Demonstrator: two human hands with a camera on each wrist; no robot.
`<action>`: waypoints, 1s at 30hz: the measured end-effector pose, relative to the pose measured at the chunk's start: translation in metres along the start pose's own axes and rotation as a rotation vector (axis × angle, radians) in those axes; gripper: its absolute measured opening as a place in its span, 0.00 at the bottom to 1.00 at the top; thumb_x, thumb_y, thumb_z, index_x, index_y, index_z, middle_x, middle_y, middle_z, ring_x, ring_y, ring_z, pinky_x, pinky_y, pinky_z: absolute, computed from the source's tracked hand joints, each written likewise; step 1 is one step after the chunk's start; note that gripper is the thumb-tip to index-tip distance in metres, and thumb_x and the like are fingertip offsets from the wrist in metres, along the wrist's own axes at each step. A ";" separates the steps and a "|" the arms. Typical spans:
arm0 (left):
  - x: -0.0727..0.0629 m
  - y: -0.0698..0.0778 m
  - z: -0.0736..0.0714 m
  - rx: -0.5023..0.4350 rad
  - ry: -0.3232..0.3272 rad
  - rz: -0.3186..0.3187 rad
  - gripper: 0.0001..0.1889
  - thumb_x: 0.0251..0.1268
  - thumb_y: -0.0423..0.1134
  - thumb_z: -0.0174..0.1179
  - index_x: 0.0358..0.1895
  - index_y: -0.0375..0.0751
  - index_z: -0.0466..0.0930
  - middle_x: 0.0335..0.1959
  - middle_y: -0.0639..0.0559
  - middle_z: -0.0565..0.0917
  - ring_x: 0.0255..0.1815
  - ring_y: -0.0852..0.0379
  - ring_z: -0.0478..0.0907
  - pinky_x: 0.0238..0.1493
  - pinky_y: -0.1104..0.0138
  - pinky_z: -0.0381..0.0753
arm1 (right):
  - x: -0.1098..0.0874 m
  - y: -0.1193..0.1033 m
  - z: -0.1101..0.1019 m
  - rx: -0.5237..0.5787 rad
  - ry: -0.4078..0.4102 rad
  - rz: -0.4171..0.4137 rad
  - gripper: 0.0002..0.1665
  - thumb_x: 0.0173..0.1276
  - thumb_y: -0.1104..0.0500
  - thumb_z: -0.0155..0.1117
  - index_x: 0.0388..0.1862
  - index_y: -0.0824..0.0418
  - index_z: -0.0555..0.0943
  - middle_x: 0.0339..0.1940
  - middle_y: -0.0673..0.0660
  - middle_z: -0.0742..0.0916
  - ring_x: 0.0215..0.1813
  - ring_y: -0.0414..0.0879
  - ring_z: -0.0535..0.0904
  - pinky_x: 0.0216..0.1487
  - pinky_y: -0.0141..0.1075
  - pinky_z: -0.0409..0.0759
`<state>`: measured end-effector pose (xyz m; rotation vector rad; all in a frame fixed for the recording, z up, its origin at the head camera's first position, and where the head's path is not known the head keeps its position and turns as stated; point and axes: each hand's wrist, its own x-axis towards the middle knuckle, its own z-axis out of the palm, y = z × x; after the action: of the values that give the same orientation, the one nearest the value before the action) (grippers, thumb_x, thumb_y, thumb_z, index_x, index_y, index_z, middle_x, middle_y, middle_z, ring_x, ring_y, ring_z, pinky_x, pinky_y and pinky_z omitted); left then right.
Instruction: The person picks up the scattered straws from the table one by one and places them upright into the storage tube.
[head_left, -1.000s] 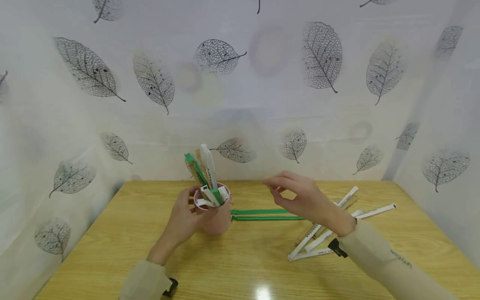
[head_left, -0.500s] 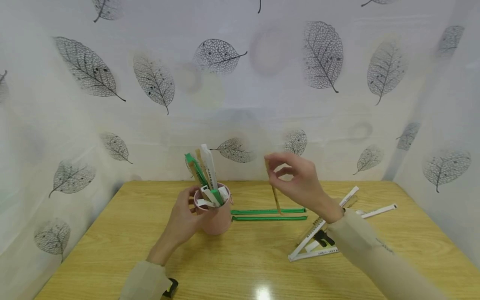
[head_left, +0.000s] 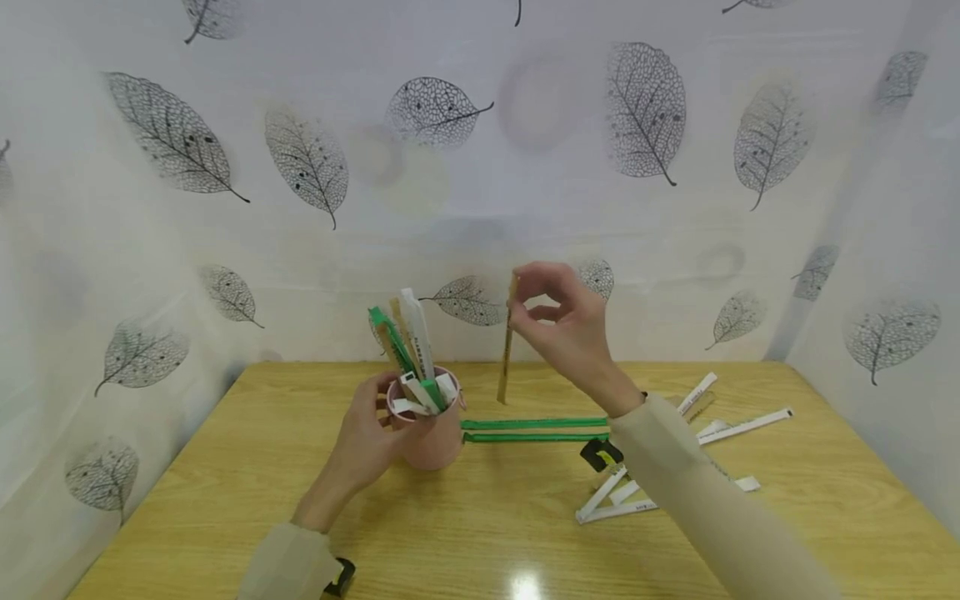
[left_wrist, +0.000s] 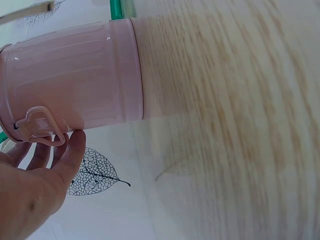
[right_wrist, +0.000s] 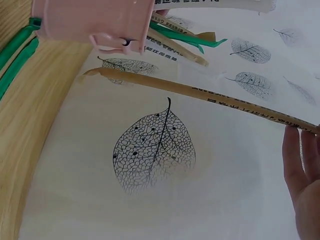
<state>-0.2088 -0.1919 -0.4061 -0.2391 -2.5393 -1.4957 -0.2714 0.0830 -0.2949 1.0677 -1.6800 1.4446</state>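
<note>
My right hand [head_left: 566, 321] pinches a brown paper-wrapped straw [head_left: 507, 350] near its top end. The straw hangs almost upright above the table, right of a pink pail [head_left: 431, 442]. Dark print runs along the wrapper [right_wrist: 200, 93] in the right wrist view. My left hand [head_left: 367, 442] holds the pail from the left, fingers curved at its side near the rim. Wrapped green, brown and white straws [head_left: 423, 333] stick up out of the pail. A small wire handle [left_wrist: 42, 125] shows on the pail's side in the left wrist view.
Two green wrapped straws [head_left: 536, 437] lie side by side on the wooden table [head_left: 450, 542], right of the pail. Several white and brown straws [head_left: 742, 425] are scattered at the right, partly under my right forearm. A leaf-print curtain [head_left: 480, 208] hangs behind.
My right hand has risen and moved left toward the pail, bringing the brown straw, whose lower end has lifted away from the green straws. The left hand and pail have stayed put.
</note>
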 end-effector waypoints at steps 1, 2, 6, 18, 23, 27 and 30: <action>0.000 0.000 0.000 -0.001 0.000 0.000 0.43 0.61 0.47 0.75 0.74 0.39 0.61 0.68 0.42 0.69 0.62 0.44 0.74 0.61 0.53 0.81 | 0.002 0.000 0.003 0.009 0.016 0.004 0.22 0.57 0.80 0.65 0.53 0.74 0.78 0.38 0.67 0.85 0.42 0.36 0.84 0.35 0.30 0.86; 0.000 0.000 0.000 -0.001 0.000 0.001 0.43 0.60 0.47 0.75 0.74 0.39 0.61 0.68 0.42 0.69 0.62 0.44 0.74 0.61 0.53 0.81 | 0.004 -0.001 0.005 0.021 0.031 0.009 0.22 0.58 0.80 0.65 0.53 0.74 0.78 0.38 0.67 0.85 0.42 0.36 0.84 0.35 0.30 0.86; 0.000 -0.001 0.000 -0.002 0.000 -0.002 0.43 0.60 0.47 0.75 0.74 0.39 0.61 0.68 0.42 0.69 0.62 0.44 0.74 0.61 0.53 0.81 | 0.016 -0.003 0.015 0.061 0.081 0.014 0.23 0.58 0.80 0.65 0.53 0.74 0.78 0.39 0.68 0.85 0.42 0.37 0.85 0.37 0.32 0.87; 0.001 -0.002 -0.001 0.011 0.006 0.016 0.43 0.61 0.47 0.75 0.74 0.38 0.61 0.67 0.40 0.69 0.61 0.43 0.74 0.60 0.53 0.82 | 0.026 -0.003 0.043 0.188 0.044 0.062 0.23 0.58 0.80 0.64 0.55 0.76 0.76 0.40 0.74 0.84 0.42 0.35 0.84 0.40 0.36 0.89; 0.001 -0.001 -0.001 0.004 0.002 0.016 0.43 0.61 0.47 0.74 0.74 0.38 0.61 0.68 0.40 0.69 0.61 0.43 0.74 0.60 0.54 0.82 | 0.014 0.004 0.049 0.154 -0.021 0.118 0.22 0.60 0.78 0.66 0.55 0.73 0.78 0.40 0.71 0.86 0.42 0.35 0.84 0.40 0.42 0.90; 0.001 0.000 0.000 -0.001 0.001 0.017 0.42 0.62 0.46 0.74 0.74 0.37 0.61 0.68 0.40 0.69 0.61 0.43 0.73 0.61 0.54 0.82 | 0.003 0.011 0.051 0.140 -0.069 0.145 0.22 0.60 0.77 0.66 0.54 0.72 0.79 0.40 0.68 0.87 0.42 0.36 0.84 0.40 0.45 0.90; 0.001 0.000 0.001 0.004 0.006 0.013 0.42 0.62 0.46 0.74 0.74 0.37 0.61 0.68 0.40 0.69 0.61 0.42 0.74 0.61 0.53 0.82 | -0.005 0.015 0.053 0.127 -0.104 0.141 0.21 0.60 0.78 0.66 0.53 0.71 0.79 0.40 0.67 0.87 0.42 0.37 0.84 0.40 0.44 0.90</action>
<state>-0.2095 -0.1914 -0.4062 -0.2498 -2.5308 -1.4845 -0.2815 0.0326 -0.3145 1.1295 -1.7871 1.6292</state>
